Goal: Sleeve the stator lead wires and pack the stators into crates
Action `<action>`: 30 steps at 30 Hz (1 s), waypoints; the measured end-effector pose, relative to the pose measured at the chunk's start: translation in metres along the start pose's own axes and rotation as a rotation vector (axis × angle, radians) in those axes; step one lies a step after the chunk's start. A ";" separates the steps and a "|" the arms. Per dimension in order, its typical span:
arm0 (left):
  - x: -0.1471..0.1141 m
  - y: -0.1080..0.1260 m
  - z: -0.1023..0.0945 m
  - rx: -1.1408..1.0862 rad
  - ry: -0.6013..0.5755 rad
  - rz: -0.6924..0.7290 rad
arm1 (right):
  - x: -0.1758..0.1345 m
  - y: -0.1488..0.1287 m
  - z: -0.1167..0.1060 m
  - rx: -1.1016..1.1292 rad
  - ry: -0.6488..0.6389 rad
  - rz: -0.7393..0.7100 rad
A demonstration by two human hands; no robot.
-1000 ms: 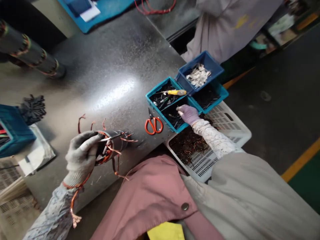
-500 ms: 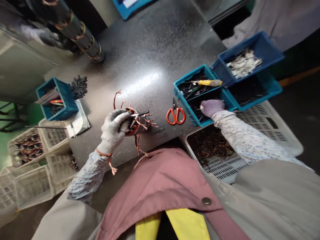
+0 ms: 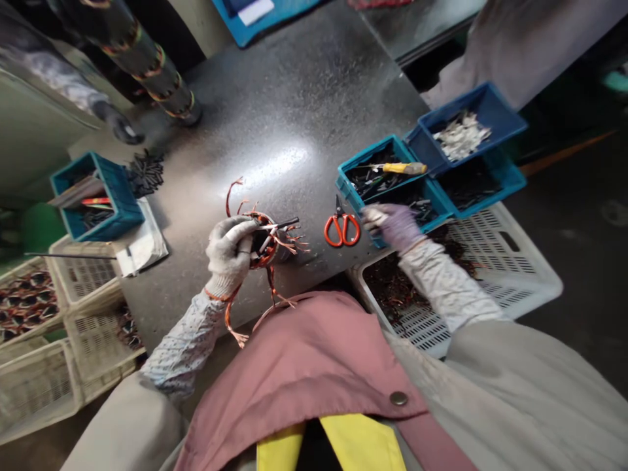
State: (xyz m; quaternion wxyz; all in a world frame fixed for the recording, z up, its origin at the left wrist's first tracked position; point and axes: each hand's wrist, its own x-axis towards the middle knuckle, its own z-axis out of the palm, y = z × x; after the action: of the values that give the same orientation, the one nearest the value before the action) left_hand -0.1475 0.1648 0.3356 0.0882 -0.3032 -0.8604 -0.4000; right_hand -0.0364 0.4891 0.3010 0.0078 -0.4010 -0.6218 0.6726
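Note:
My left hand (image 3: 230,252), in a white knit glove, is closed on the near-left rim of a wire-wound stator (image 3: 266,258) on the table. Copper lead wires (image 3: 293,243) fan out from it, and a thin black-and-white sleeve piece (image 3: 282,225) sticks out by my fingertips. Over the front edge of a teal parts bin (image 3: 343,175) is my right hand (image 3: 398,227), in a purple-backed glove. Its fingers are curled together; anything inside them is too small to make out. Orange-handled scissors (image 3: 342,230) lie between the two hands.
A yellow-handled screwdriver (image 3: 405,168) rests across the teal bin. Behind it stands a blue bin (image 3: 510,124) of white pieces. A white crate (image 3: 530,281) sits below right. Left are another teal bin (image 3: 118,219), black tubes (image 3: 146,171), stacked stators (image 3: 161,78) and a co-worker's gloved hand (image 3: 120,124).
My right hand has come up out of the teal bin and moved left toward the scissors. My left hand stays on the stator. The co-worker's hand has moved away from the stacked stators.

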 end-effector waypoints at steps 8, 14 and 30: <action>-0.001 0.003 -0.001 -0.013 -0.034 -0.041 | -0.016 0.023 0.109 0.267 -0.287 0.252; -0.001 0.003 0.000 -0.034 -0.016 -0.043 | -0.010 0.026 0.109 0.129 -0.314 0.169; -0.001 0.004 0.000 -0.050 -0.009 -0.019 | 0.006 0.010 0.088 -0.418 -0.508 -0.204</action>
State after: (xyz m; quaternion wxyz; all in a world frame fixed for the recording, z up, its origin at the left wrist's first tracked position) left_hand -0.1442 0.1664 0.3376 0.0728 -0.2988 -0.8535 -0.4207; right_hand -0.0843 0.4165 0.2806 -0.1626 -0.1492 -0.7653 0.6047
